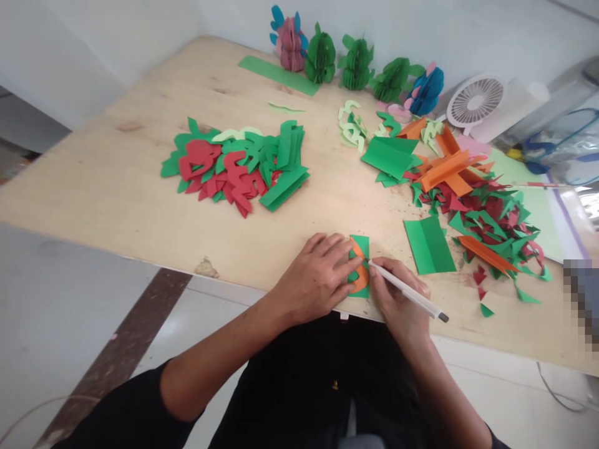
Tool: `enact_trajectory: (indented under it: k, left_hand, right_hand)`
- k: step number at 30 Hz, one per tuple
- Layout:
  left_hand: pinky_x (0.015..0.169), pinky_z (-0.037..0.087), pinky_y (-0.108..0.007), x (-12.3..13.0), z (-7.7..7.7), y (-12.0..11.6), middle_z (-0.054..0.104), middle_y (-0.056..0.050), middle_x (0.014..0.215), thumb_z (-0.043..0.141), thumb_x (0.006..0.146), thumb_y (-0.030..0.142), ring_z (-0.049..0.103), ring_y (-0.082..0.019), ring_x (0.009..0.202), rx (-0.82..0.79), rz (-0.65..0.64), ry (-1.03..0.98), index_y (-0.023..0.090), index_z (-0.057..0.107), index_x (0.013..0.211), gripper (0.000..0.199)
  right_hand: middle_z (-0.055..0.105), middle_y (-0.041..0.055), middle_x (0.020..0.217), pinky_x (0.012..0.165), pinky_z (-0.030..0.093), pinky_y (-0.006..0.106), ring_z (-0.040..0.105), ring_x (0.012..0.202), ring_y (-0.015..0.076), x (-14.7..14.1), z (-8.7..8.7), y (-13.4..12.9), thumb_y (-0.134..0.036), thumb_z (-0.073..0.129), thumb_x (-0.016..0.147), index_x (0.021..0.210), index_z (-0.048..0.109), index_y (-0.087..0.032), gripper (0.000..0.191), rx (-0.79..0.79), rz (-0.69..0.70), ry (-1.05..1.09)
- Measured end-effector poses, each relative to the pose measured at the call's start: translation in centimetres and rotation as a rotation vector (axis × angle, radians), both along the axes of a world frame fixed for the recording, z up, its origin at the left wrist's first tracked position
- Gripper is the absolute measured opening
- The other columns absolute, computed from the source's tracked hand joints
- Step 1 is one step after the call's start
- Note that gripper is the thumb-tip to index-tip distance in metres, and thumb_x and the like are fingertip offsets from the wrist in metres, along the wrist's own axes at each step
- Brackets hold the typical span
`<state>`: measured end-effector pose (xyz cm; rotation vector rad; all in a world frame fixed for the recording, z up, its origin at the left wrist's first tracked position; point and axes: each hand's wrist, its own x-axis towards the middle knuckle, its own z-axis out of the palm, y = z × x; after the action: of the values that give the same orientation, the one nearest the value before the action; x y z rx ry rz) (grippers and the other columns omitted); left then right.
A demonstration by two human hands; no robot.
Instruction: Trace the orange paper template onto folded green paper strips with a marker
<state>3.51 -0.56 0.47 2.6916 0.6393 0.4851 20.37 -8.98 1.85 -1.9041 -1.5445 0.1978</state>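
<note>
Near the table's front edge, my left hand (pixel 322 274) lies flat, its fingers stretched over an orange curved paper cutout (pixel 360 278). The cutout rests on a small green paper piece (pixel 360 242), and my fingers cover part of both. My right hand (pixel 401 293) is closed around a white pen (pixel 407 290) with a dark end. The pen's tip meets the right side of the orange cutout, over the green paper. To the right of that hand lies a creased green paper (pixel 430 245).
Red and green cutouts (pixel 234 165) are piled at left centre. Paper scraps (pixel 496 215) and folded orange strips (pixel 447 169) cover the right side. Several paper figures (pixel 358 64) and a white fan (pixel 476 101) stand along the wall. A green strip (pixel 278 75) lies behind.
</note>
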Motion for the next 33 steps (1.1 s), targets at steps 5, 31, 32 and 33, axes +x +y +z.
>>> enact_trajectory:
  k: [5, 31, 32, 33]
  left_hand:
    - [0.112, 0.031, -0.053, 0.05, 0.10, 0.04, 0.053, -0.013, 0.137, 0.045, 0.096, 0.031, 0.042, -0.031, 0.130, 0.006, -0.002, 0.011, 0.018, 0.059, 0.128, 0.037]
    - [0.112, 0.031, -0.053, 0.03, -0.19, 0.08, 0.054, -0.013, 0.138, 0.045, 0.096, 0.034, 0.042, -0.032, 0.131, 0.019, 0.000, 0.015, 0.018, 0.059, 0.128, 0.038]
    - [0.112, 0.031, -0.053, 0.01, -0.18, 0.07, 0.054, -0.013, 0.137, 0.045, 0.096, 0.034, 0.042, -0.032, 0.131, 0.020, 0.000, 0.014, 0.018, 0.059, 0.128, 0.038]
    - [0.112, 0.031, -0.053, -0.02, -0.18, 0.05, 0.054, -0.013, 0.137, 0.045, 0.096, 0.033, 0.042, -0.031, 0.131, 0.022, 0.001, 0.012, 0.018, 0.060, 0.128, 0.038]
  right_hand:
    - [0.074, 0.0050, 0.082, 0.068, 0.055, 0.029, 0.070, 0.073, 0.0183, -0.23, -0.07, -0.24, -0.031, 0.057, 0.090, 0.087, 0.067, -0.023, 0.013, 0.016, -0.015, 0.005]
    - [0.073, 0.0010, 0.077, 0.063, 0.051, 0.026, 0.066, 0.067, 0.0147, 0.20, 0.66, -0.03, -0.032, 0.060, 0.087, 0.085, 0.068, -0.022, 0.012, -0.120, 0.019, 0.305]
    - [0.073, 0.0010, 0.077, 0.062, 0.050, 0.026, 0.066, 0.066, 0.0146, 0.22, 0.69, -0.06, -0.032, 0.060, 0.087, 0.085, 0.068, -0.022, 0.012, -0.120, 0.018, 0.297]
    - [0.073, 0.0011, 0.077, 0.062, 0.050, 0.026, 0.066, 0.066, 0.0146, 0.24, 0.72, -0.10, -0.032, 0.060, 0.087, 0.085, 0.068, -0.022, 0.012, -0.121, 0.018, 0.292]
